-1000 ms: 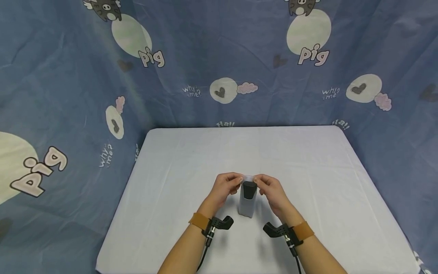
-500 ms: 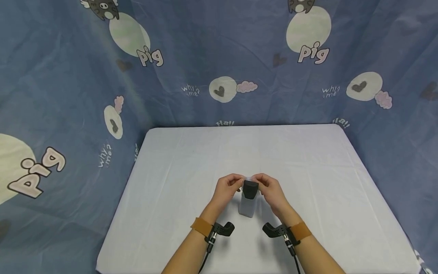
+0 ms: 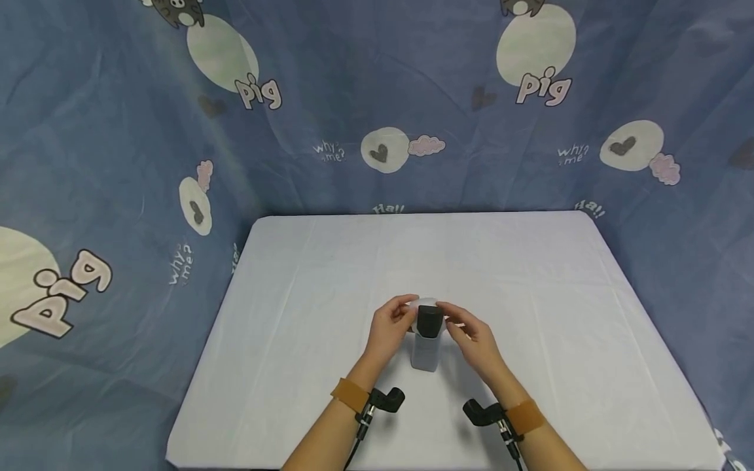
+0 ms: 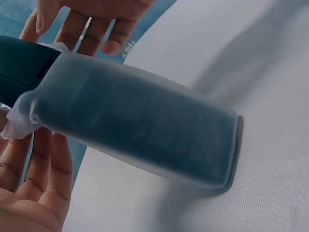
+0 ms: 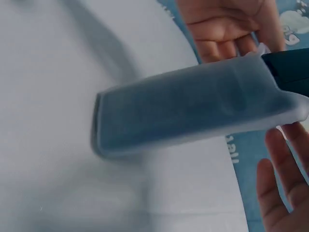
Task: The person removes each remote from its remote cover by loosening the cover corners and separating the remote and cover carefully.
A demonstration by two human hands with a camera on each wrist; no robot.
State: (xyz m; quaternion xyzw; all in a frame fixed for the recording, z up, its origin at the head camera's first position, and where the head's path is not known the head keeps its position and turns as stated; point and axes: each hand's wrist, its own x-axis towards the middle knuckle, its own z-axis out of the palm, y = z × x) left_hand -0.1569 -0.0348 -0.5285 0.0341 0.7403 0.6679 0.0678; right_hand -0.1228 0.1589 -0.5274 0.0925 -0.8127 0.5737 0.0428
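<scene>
A dark block-like object (image 3: 430, 320) stands upright on the table, its black end rising from a frosted, translucent sleeve (image 3: 425, 354). The sleeve (image 4: 140, 121) covers most of the object's length, and its rim flares out loosely near the top. My left hand (image 3: 389, 330) pinches this rim on the left side between thumb and forefinger. On the other side, my right hand (image 3: 476, 340) touches the rim with its forefinger, the thumb spread apart from it. The right hand's other fingers (image 5: 285, 169) stay loose below the sleeve in the right wrist view. The exact kind of object is unclear.
A white cloth covers the table (image 3: 330, 261). Blue printed curtains (image 3: 459, 98) hang behind and at the sides. Each wrist wears a brown strap (image 3: 350, 394) with a black camera mount (image 3: 385, 400) and a cable.
The right thumb has parted from the rim, and the right hand has moved slightly outward. The sleeve's rim spreads wider around the dark end. The left hand keeps its pinch.
</scene>
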